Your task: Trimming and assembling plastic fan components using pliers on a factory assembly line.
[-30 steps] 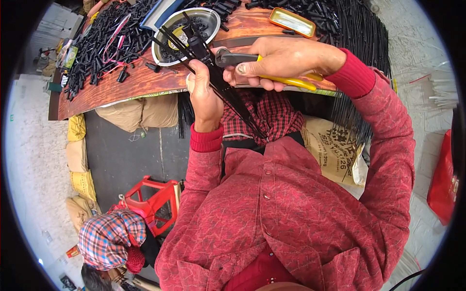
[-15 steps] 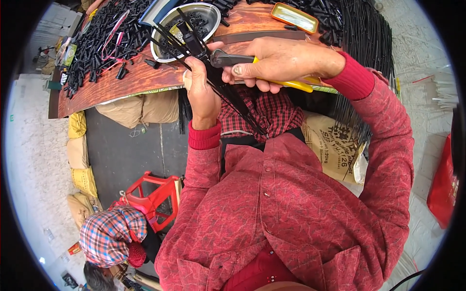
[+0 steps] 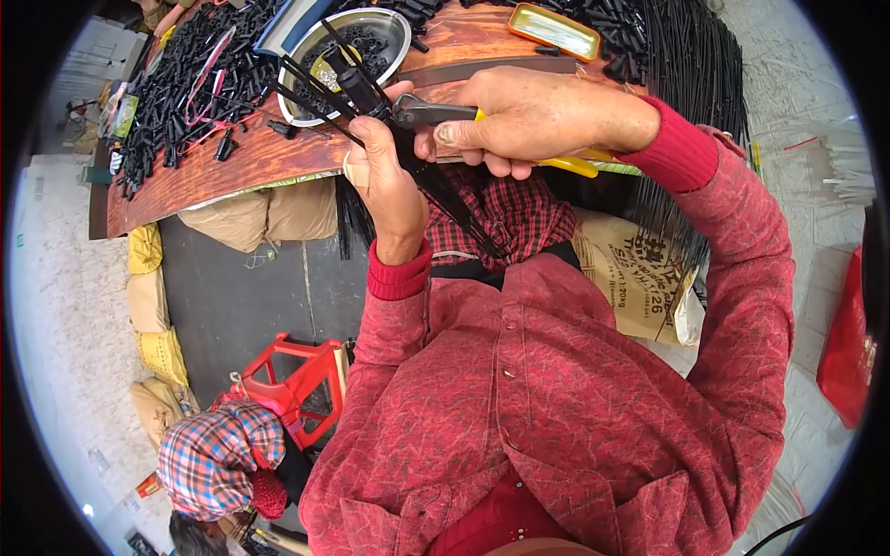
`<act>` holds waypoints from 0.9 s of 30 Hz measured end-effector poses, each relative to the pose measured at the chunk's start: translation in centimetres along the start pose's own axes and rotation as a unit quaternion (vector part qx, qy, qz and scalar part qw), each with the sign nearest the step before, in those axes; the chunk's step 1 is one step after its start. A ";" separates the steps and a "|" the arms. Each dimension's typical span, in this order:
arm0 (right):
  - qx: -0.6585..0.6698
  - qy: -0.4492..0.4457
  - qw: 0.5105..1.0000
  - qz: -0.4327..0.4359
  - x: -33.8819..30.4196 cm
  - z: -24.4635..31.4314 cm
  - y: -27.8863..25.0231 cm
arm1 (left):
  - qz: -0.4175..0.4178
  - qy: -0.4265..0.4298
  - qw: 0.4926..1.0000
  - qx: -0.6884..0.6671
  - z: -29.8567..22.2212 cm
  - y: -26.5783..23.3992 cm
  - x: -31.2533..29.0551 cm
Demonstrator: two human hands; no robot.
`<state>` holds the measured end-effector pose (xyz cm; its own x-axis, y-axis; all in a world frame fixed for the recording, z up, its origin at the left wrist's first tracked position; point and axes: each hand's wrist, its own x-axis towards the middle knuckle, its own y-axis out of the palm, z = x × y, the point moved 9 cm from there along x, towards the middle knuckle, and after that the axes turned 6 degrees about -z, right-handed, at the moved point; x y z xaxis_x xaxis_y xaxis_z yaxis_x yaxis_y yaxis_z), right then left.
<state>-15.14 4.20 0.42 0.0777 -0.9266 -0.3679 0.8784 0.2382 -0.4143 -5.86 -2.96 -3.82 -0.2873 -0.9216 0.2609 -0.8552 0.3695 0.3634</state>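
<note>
My left hand (image 3: 382,185) is closed around what looks like a black umbrella frame (image 3: 426,176), its thin ribs gathered round a black cylindrical hub (image 3: 360,88). The hub end points up and left over the table, with several ribs fanning out; the other end runs down toward my lap. In my right hand (image 3: 538,120) are pliers with dark jaws (image 3: 422,113) and yellow handles (image 3: 570,167). The jaws lie against the frame just below the hub, beside my left fingertips. What they grip there is hidden.
An oval metal tray (image 3: 404,37) with small black parts stands behind the frame. Black plastic pieces (image 3: 176,102) pile up at the left of the wooden table (image 3: 278,159). A yellow-rimmed tin (image 3: 554,32) and black rods (image 3: 691,65) are at right. A person in a plaid hood (image 3: 218,454) is near a red stool (image 3: 311,389).
The hub end of the frame has shifted slightly left, and the ribs have swung a little. My left wrist has moved slightly down and right. The pliers stay in my right hand.
</note>
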 end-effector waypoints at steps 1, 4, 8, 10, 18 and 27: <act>0.007 0.000 1.000 0.003 -0.1 0.0 0.1 | 0.000 0.000 1.000 0.001 -0.1 0.0 -0.1; 0.017 0.001 1.000 0.006 -0.2 -0.1 0.3 | 0.012 -0.028 0.999 -0.017 -0.2 0.3 -0.6; 0.037 -0.005 0.999 0.015 -0.4 -0.2 0.5 | 0.011 -0.020 1.000 0.008 0.1 0.3 -0.7; 0.022 0.003 1.000 0.007 -0.8 -0.1 0.3 | 0.010 -0.010 0.999 0.030 0.1 0.6 -1.0; 0.052 0.119 0.991 0.024 -1.1 -2.2 1.1 | -0.023 0.030 0.996 0.086 -0.2 0.7 -2.0; 0.088 0.055 0.994 -0.031 1.0 -3.5 2.1 | -0.012 -0.026 0.999 -0.024 1.3 -0.1 -0.7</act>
<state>-14.85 4.75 -3.76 -0.0219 -0.8981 -0.4392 0.9497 0.1186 -0.2899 -6.10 -2.54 -5.21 -0.2899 -0.9348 0.2053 -0.8405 0.3512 0.4126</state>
